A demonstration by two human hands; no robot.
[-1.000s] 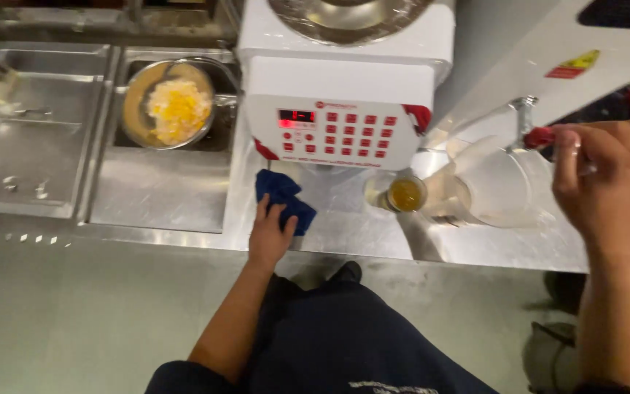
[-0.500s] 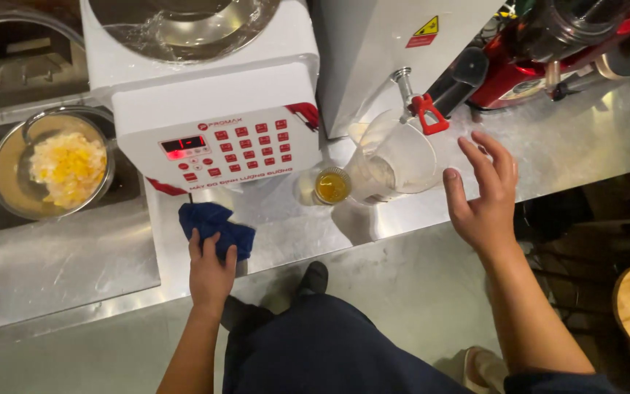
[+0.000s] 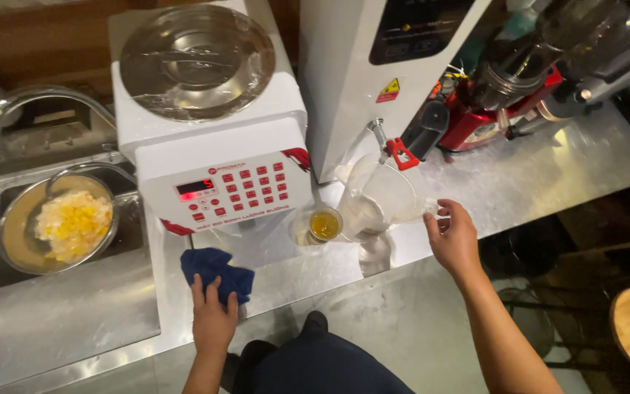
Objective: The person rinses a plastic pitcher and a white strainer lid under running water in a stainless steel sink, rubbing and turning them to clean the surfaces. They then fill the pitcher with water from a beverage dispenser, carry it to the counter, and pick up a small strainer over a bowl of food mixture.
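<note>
Your right hand (image 3: 452,237) has come in from open air to the jug (image 3: 382,204), fingers curled at its handle, though you cannot tell if they clamp it. Your left hand (image 3: 213,317) still presses flat on the blue cloth (image 3: 216,271), fingers spread apart. That jug stands on the bench (image 3: 519,182) under the red tap (image 3: 400,153), with a small cup (image 3: 324,225) of amber liquid just left of it. Far left, a bowl (image 3: 60,222) of yellow food sits in the sink.
</note>
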